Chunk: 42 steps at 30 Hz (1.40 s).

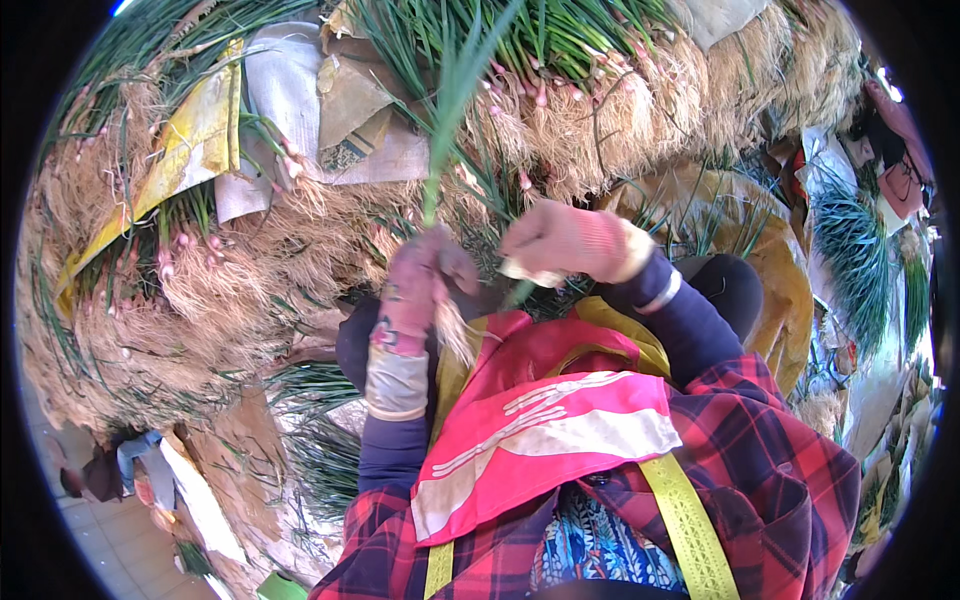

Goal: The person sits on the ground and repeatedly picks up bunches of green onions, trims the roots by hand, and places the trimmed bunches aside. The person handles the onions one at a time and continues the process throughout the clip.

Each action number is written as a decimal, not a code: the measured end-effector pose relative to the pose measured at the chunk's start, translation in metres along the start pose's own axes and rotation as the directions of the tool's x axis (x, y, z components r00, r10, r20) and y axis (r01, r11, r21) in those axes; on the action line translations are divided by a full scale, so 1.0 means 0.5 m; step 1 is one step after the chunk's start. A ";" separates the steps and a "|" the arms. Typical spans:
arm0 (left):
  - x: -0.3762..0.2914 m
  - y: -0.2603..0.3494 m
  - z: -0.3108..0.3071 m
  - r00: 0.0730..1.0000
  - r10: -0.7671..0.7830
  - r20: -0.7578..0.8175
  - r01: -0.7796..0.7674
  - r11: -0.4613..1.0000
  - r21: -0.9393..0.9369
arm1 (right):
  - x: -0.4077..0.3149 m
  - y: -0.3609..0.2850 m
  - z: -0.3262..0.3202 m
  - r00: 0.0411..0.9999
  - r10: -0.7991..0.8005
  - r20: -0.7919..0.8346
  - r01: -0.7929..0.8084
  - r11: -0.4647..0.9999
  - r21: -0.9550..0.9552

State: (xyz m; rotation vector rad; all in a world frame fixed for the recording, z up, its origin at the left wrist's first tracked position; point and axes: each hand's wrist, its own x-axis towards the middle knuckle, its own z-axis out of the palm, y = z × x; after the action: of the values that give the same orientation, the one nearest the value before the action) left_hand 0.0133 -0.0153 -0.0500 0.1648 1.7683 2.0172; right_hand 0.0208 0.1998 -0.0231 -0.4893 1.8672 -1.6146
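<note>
My left hand [429,274], in a pinkish work glove, is closed around a green onion [441,150]. Its long green leaves rise above the fist, and its pale roots [453,326] hang below. Beside it on the right, my right hand [566,241], also gloved, is raised with its fingers curled. Something pale shows under those fingers, too blurred to tell whether it is held. A blurred green piece lies below, over my lap. In front of me spreads a large pile of green onions [540,82] with pink bulbs and tan, matted roots.
More onions with tangled roots [217,277] lie at the left, partly under a yellow sheet [191,127] and a whitish woven sack [285,82]. A brown plastic sheet [772,277] is by my right knee. Other people [900,172] [112,469] appear at both edges. More leaves [851,255] lie at right.
</note>
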 end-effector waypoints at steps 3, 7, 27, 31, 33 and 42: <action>-0.007 0.071 -0.034 0.933 0.347 -0.093 -0.349 0.937 -0.002 | -0.043 0.027 -0.024 0.967 0.253 0.021 -0.254 0.961 0.110; 0.024 0.120 -0.060 0.872 0.455 -0.183 -0.482 0.862 -0.155 | -0.001 0.097 -0.042 0.982 0.034 -0.186 -0.160 0.672 -0.723; 0.083 0.000 -0.103 0.979 0.027 -0.204 -0.088 0.952 -0.295 | 0.163 0.073 -0.080 0.892 0.154 -0.424 0.005 0.937 0.350; 0.088 0.010 -0.073 0.969 -0.066 -0.236 0.030 0.987 -0.155 | 0.165 0.067 -0.023 0.906 0.235 -0.351 -0.096 0.924 0.369; 0.095 0.014 -0.057 0.964 -0.075 -0.255 0.051 0.994 -0.100 | 0.174 0.064 0.000 0.882 0.266 -0.389 -0.128 0.930 0.345; 0.127 0.010 -0.060 0.933 0.022 -0.360 -0.120 0.961 -0.251 | 0.124 0.188 0.029 0.977 0.107 0.182 0.113 0.461 -0.880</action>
State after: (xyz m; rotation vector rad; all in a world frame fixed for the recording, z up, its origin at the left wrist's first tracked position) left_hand -0.0563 -0.0173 -0.0630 -0.2405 1.6797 2.4386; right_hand -0.0049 0.1671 -0.1285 -1.0481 2.4173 -0.3621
